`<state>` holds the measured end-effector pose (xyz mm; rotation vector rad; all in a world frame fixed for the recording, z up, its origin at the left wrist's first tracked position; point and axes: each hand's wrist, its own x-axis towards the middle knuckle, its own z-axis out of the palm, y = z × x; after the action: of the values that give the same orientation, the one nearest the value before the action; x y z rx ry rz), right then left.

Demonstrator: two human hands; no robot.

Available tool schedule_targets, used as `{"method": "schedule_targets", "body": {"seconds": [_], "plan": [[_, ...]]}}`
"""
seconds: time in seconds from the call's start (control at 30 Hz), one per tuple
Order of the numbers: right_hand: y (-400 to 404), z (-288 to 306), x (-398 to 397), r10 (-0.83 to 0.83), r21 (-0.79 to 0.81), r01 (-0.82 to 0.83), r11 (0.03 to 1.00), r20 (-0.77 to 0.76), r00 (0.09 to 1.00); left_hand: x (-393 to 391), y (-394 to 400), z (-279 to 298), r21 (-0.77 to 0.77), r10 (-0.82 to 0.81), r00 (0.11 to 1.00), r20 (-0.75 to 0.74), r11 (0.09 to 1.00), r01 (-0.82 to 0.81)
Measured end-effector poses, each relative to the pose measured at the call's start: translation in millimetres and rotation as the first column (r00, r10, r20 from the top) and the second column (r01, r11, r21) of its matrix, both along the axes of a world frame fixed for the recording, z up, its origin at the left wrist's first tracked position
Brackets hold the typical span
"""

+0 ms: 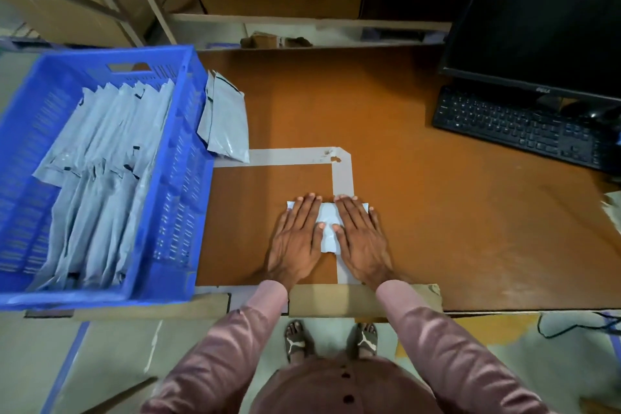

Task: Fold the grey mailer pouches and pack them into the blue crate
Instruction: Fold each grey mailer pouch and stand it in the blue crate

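The brown table [386, 111] lies bare between the blue crate [188, 178] on the left and the keyboard [524, 131] and monitor [537, 10] at the right rear. A small stack of grey pouches [223, 121] leans just beside the crate's right wall. The crate's top is open above its packed pouches [97, 178].

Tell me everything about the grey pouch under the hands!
The grey pouch is pale grey-blue, shiny, crinkly plastic, folded into a small flat packet. It lies on the brown table, across a strip of pale tape. The left hand and right hand press flat on its two ends, leaving its middle showing.
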<state>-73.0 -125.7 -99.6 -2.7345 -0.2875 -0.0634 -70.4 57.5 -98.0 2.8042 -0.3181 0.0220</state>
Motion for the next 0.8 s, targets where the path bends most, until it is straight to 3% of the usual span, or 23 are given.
{"method": "schedule_targets", "body": {"seconds": [0.53, 0.8], "plan": [[2.8, 2.8, 6.4, 0.009, -0.057, -0.014, 0.998, -0.09, 0.996, 6.8, 0.8, 0.9, 0.07, -0.022, 0.996, -0.088, 0.997, 0.029], [3.1, 2.9, 6.0, 0.019, -0.059, -0.025, 0.998, -0.096, 0.995, 4.6, 0.4, 5.7, 0.022, -0.023, 0.996, -0.084, 0.999, 0.025]]}}
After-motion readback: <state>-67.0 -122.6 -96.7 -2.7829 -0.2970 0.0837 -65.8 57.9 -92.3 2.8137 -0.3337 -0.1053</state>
